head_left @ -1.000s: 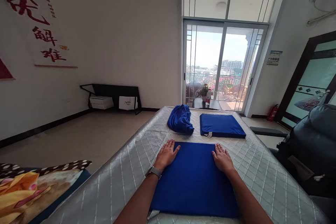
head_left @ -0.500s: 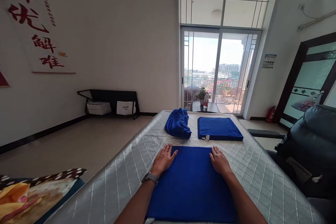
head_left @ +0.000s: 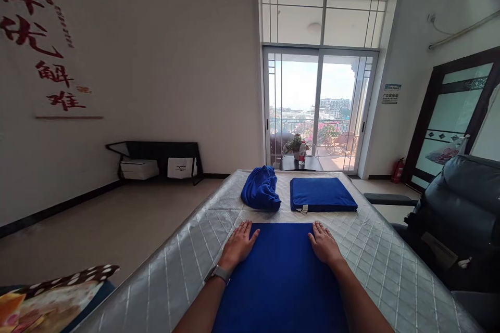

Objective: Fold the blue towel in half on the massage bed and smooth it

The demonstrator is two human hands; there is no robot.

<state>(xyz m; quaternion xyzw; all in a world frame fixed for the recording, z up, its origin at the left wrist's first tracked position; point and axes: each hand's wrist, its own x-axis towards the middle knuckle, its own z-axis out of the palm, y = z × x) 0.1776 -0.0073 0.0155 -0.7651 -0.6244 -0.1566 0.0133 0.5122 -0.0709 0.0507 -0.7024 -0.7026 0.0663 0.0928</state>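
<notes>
A flat blue cloth (head_left: 279,281) lies spread in a neat rectangle on the silver quilted table cover (head_left: 179,265). At its far left corner rests my left hand (head_left: 239,244), palm down, fingers stretched out, a watch on the wrist. My right hand (head_left: 325,243) lies flat at the far right corner, fingers also extended. Neither hand grips anything. Beyond them sit a crumpled blue cloth (head_left: 261,188) on the left and a folded blue cloth stack (head_left: 323,194) with a white tag on the right.
A black leather chair (head_left: 457,208) stands close on the right. At the lower left is a patterned cushion or blanket (head_left: 58,296). Past the far edge, a small table (head_left: 287,163) holds a plant and a bottle (head_left: 302,153); a black bench (head_left: 160,151) stands by the wall.
The view has shifted slightly, so the scene sits a little lower and further left. Both hands stay flat at the cloth's far corners.
</notes>
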